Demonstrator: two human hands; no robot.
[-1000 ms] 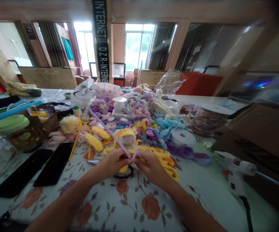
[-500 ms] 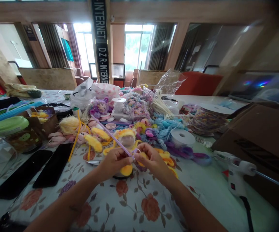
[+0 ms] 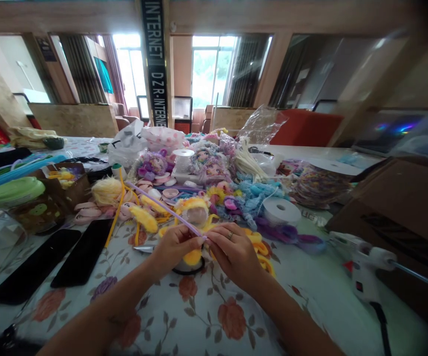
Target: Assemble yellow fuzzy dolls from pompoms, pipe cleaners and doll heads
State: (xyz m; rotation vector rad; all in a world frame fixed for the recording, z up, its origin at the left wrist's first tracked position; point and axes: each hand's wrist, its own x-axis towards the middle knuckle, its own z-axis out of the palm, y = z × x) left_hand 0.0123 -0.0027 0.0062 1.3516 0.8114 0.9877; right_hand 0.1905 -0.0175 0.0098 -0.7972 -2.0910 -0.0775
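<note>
Between my hands, over the table's middle, runs a lilac pipe cleaner [image 3: 164,206], its long free part slanting up to the left. My left hand [image 3: 177,249] pinches it with thumb and forefinger. Close against it, my right hand [image 3: 231,249] has its fingertips closed on the same end, and a ring shows on one finger. Just below the fingers are a yellow fuzzy piece [image 3: 192,257] and a dark round rim [image 3: 188,271], both partly covered by my left hand. Yellow fuzzy strips [image 3: 266,249] lie behind my right hand, and scissor blades [image 3: 143,249] stick out left of my left hand.
Two black phones [image 3: 82,254] lie at the left beside a green-lidded jar [image 3: 17,193]. A heap of doll heads [image 3: 214,170], fluffy yarn [image 3: 253,193] and a white spool [image 3: 281,211] fills the back. A glue gun [image 3: 362,267] and cardboard box [image 3: 392,207] stand at the right.
My right hand has turned over the pipe cleaner's end, so its knuckles and ring now show. The small lilac bend seen there earlier is covered. The free length tilts further left and lower.
</note>
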